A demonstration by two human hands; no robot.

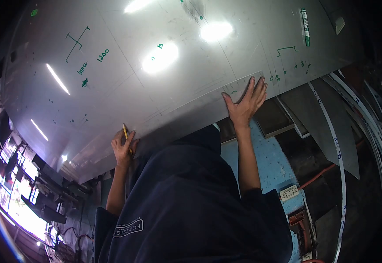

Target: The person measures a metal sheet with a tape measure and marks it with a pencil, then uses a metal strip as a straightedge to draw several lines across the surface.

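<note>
A large shiny metal sheet (186,57) stretches out in front of me, with green handwriting and thin scribed lines on it. My left hand (123,149) is at its near edge on the left, fingers closed around a yellow pencil (124,130) whose upper end points away from me. Farther right, my right hand (247,104) lies flat with fingers spread, pressing on what looks like a flat metal strip (199,103) along the near edge. The strip's far right corner shows just beyond my fingertips; whether it is a separate piece I cannot fully tell.
A green-and-white marker (305,27) lies at the sheet's far right. Below on the right are a white power strip (289,193) with an orange cable, a blue surface (261,153), metal offcuts (331,127) and long curved printed bands (338,153). Bright windows (17,184) stand at left.
</note>
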